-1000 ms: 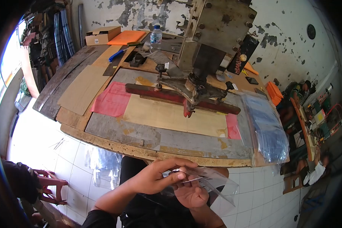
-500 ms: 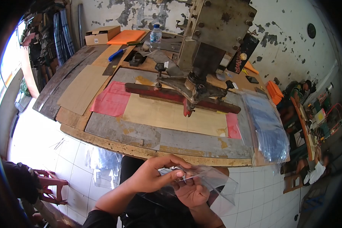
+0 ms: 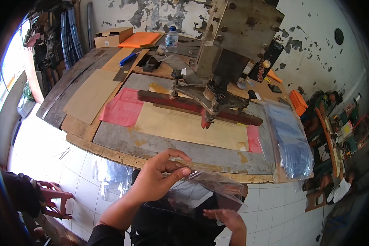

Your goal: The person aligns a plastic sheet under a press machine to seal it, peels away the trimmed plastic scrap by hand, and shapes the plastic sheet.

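Note:
My left hand [image 3: 162, 176] pinches the upper left edge of a clear plastic sheet [image 3: 194, 194] between thumb and fingers, just off the front edge of the worktable. The sheet hangs over my lap, creased and shiny. Below its right part is my right hand [image 3: 230, 220], fingers stretched out and holding nothing; whether it touches the sheet I cannot tell. Beyond my hands, the press machine [image 3: 233, 39] holds a long red-sided bar [image 3: 160, 99] over a yellowish sheet [image 3: 168, 123] with pink material [image 3: 121, 108] at its ends.
A pile of clear bluish plastic sheets [image 3: 289, 135] lies at the table's right. Brown board [image 3: 90, 96], a blue-handled tool [image 3: 128, 59], a bottle [image 3: 171, 39] and a cardboard box [image 3: 112, 37] are on the left and back. More plastic [image 3: 112, 176] lies low at left. Another person [image 3: 326, 100] sits far right.
My right hand has let go of the sheet and moved down and right, its fingers straightening. My left hand has shifted slightly up and left, keeping its pinch on the sheet.

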Demonstrator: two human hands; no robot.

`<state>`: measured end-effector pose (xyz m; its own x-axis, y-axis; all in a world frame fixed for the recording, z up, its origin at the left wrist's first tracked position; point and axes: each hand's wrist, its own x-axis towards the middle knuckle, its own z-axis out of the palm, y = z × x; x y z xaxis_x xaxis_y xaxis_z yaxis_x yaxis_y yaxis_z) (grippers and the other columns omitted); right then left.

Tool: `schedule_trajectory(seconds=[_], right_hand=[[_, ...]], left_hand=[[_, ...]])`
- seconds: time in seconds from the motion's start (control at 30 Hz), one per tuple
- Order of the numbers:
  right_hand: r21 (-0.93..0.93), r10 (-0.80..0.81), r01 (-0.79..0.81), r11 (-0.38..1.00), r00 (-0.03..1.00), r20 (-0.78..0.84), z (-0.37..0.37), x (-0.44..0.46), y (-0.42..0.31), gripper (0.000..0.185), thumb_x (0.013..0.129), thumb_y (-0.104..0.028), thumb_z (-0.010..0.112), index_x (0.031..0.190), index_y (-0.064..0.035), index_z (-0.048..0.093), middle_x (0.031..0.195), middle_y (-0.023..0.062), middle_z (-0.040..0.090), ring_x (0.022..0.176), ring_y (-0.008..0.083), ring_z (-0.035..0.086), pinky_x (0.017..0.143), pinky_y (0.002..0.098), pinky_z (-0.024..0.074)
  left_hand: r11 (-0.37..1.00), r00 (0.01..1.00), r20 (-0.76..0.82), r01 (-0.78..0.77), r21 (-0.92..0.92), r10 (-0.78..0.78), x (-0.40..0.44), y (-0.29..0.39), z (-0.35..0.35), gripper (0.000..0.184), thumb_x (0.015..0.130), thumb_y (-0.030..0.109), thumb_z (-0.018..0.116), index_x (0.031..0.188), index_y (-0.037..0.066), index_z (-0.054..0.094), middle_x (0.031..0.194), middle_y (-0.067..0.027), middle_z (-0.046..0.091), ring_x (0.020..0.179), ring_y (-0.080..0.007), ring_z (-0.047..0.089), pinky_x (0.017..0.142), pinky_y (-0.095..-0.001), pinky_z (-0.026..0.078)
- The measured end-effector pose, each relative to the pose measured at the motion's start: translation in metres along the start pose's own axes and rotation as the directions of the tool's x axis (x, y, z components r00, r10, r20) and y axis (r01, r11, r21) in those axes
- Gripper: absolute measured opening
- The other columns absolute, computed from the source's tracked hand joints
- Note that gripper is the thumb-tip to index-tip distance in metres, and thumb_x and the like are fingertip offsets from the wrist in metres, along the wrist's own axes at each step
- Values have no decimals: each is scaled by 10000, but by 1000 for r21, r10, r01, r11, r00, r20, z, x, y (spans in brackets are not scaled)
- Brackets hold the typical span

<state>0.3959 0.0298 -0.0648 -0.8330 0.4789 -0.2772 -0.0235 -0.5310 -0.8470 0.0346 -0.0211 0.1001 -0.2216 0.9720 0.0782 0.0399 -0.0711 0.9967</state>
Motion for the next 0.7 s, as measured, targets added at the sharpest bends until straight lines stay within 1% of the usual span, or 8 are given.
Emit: schedule_trajectory(seconds=[0.03, 0.1, 0.23, 0.3, 0.37, 0.43, 0.5, 0.7], right_hand=[[1, -1, 1, 1000, 1000, -4, -9, -17, -5, 613, 1099, -441, 471, 1389, 84, 596, 1427, 237, 619, 1342, 358, 587, 1152, 451, 416], [-380, 243, -417, 826, 871, -428, -21, -51, -19, 451, 1073, -337, 569, 1182, 70, 728, 1150, 207, 758, 1083, 302, 731, 973, 384, 545], [-530, 176, -402, 747, 888, -426, 1, -87, -71, 437, 1035, -325, 648, 1068, 103, 729, 996, 188, 768, 961, 285, 740, 911, 411, 556], [-653, -538, 205, 729, 761, -362, 16, -79, -79, 472, 911, -332, 785, 1112, 90, 717, 985, 164, 755, 981, 257, 727, 898, 365, 548], [-810, -841, 377, 448, 485, -239, 51, -27, -99, 598, 847, -368, 846, 1205, 81, 677, 1116, 188, 725, 1053, 292, 694, 946, 408, 521], [-952, -898, 280, 126, 441, 11, 80, 13, -125, 689, 824, -391, 871, 1278, 73, 641, 1197, 203, 687, 1087, 332, 667, 981, 455, 496], [-938, -869, 315, 147, 494, 30, 97, 39, -133, 701, 804, -380, 895, 1296, 53, 645, 1163, 180, 693, 1031, 311, 679, 929, 436, 518], [-820, -783, 521, 238, 602, 155, 111, 71, -139, 358, 764, -119, 920, 1062, -9, 757, 923, 93, 718, 793, 201, 684, 701, 292, 525]], left_hand=[[1000, 1000, 4, 1, -1, -1, 1, 0, 2, 154, 994, 99, 720, 1103, -3, 679, 910, -84, 772, 807, -79, 669, 783, -254, 520], [998, 997, -44, -68, 19, 69, 4, 1, 7, 142, 989, 115, 728, 1071, 4, 698, 854, -79, 779, 780, -90, 691, 765, -258, 520], [986, 995, 23, -96, 138, 94, 9, 6, 14, 140, 985, 125, 731, 1067, 12, 719, 879, -88, 791, 819, -114, 726, 760, -275, 535], [968, 999, 44, 9, 251, -20, 10, 14, 17, 161, 972, 131, 742, 1082, 14, 734, 914, -114, 792, 853, -149, 751, 781, -290, 557], [971, 997, 74, -44, 234, 27, 8, 9, 22, 193, 957, 131, 757, 1111, 17, 732, 919, -119, 792, 864, -153, 752, 789, -292, 563], [972, 993, 91, -88, 218, 69, 6, 1, 26, 230, 943, 130, 772, 1140, 20, 731, 924, -124, 791, 876, -157, 753, 796, -294, 570], [956, 962, 169, -243, 165, 215, 4, -4, 31, 257, 921, 144, 799, 1135, 13, 741, 922, -125, 791, 874, -170, 762, 796, -302, 576], [984, 988, 119, -111, 143, 94, -13, 11, 29, 208, 908, 144, 809, 1052, -2, 773, 967, -124, 798, 890, -193, 777, 803, -314, 584]])
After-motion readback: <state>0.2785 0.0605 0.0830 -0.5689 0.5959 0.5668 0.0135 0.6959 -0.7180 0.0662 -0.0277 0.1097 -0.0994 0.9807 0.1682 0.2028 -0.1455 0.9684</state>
